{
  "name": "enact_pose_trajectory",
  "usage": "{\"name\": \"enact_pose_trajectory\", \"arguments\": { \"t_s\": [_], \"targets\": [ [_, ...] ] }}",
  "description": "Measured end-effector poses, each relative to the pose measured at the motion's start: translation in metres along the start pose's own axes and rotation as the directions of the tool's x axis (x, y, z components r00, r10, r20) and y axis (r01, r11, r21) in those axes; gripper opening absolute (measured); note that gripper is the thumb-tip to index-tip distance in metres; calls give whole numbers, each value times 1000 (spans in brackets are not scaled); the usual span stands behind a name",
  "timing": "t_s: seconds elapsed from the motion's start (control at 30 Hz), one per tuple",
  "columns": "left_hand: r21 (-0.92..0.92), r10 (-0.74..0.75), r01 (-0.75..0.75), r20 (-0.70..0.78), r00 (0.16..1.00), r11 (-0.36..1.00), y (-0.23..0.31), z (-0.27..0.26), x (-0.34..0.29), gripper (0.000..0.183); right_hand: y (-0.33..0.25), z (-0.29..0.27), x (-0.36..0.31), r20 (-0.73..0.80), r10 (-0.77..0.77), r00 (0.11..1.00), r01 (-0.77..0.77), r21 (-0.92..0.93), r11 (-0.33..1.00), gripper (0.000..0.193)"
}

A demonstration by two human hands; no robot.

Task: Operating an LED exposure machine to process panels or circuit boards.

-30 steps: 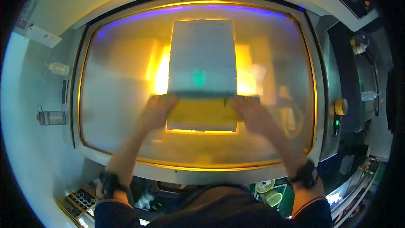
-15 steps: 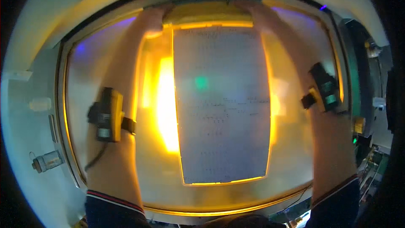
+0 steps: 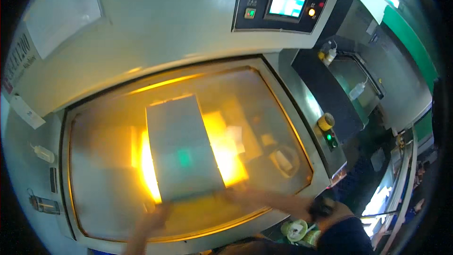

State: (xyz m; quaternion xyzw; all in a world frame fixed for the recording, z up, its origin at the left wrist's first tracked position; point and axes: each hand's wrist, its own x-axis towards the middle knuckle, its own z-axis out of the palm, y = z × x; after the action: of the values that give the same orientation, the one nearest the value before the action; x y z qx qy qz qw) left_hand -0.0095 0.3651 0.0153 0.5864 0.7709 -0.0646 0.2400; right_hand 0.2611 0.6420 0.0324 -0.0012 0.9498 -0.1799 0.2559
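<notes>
A dark grey rectangular panel [image 3: 177,127] lies on the glowing, framed work surface [image 3: 104,189], with bright yellow light spilling along both long sides. At its near end, a wide yellowish bar [image 3: 196,211] spans between my hands, its shape blurred. My left hand [image 3: 159,213] is at the bar's left end, by the panel's near left corner. My right hand [image 3: 237,193] is at the other end, beside the near right corner. Both look closed around the bar, though motion smears the fingers. A green light spot [image 3: 184,157] shows on the panel.
Behind stands a pale machine body with a control panel [image 3: 236,19] and lit screen [image 3: 287,4]. A tape roll [image 3: 325,121] sits on the right ledge. White bottles [image 3: 43,153] and a clear jar [image 3: 45,204] stand left. Round spools [image 3: 295,230] lie near right.
Both hands and the yellow bar have come from the panel's far end to its near end. My view has tilted up, bringing the control panel into sight.
</notes>
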Motion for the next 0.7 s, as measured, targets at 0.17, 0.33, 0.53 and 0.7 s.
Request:
{"name": "enact_pose_trajectory", "arguments": {
  "t_s": [0.17, 0.33, 0.53, 0.7],
  "targets": [
    [-23, 10, -7, 118, 993, 1000, 82, 18, -82, 85, -54, 74, -84, -185, 6, 983, 4, 50, 999, 72],
    [-56, -39, 45, 101, 994, 997, 95, 14, -87, 83, -40, 90, -100, -383, -100, 918, 103, -13, 995, 68],
    [48, -85, 81, 106, 991, 996, 89, 33, -87, 83, 159, 99, -222, -531, 671, 518, -301, 621, 724, 58],
    [-122, -95, 105, 83, 992, 987, 90, 65, -93, 81, 256, 112, -321, -473, 879, 60, -713, 596, 370, 103]
  ]
}}
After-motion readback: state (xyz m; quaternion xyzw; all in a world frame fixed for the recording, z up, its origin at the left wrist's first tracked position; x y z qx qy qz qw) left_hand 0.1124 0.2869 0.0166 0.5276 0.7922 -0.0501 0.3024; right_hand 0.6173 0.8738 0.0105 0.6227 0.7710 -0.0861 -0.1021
